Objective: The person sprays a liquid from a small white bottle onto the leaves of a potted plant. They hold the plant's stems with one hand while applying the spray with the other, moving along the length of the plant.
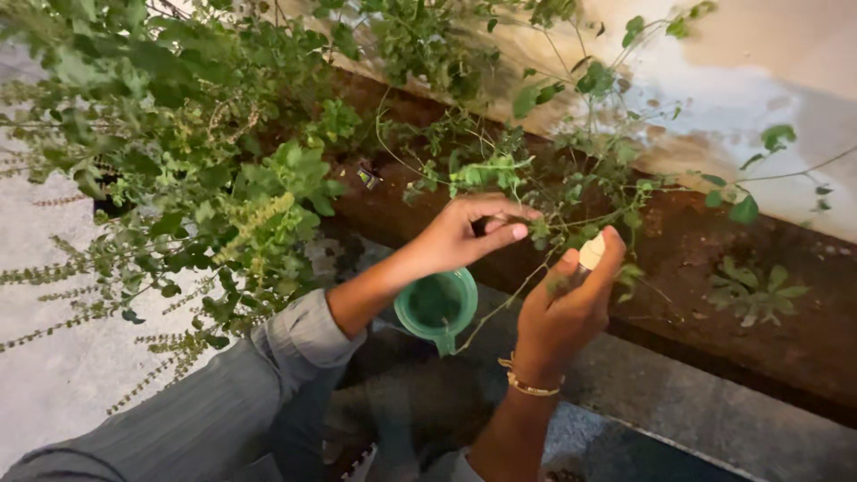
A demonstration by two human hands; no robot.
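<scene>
Head view: at nine o'clock the bushy plant (223,178) crowds the person's sleeve. The left hand (464,234), near centre, pinches a thin leafy stem (571,219) between thumb and fingertips. Below it a green cup (436,306) sits on the stone floor (678,411). At four o'clock of the stem, the right hand (567,308) grips a small pale-tipped tool (591,253); I cannot tell what kind. A hard tug could snap the stem; an elbow could tip the cup. Open room lies only toward five o'clock, before the rusty ledge (714,259).

Dim, warm light; soft focus, glare upper right.
</scene>
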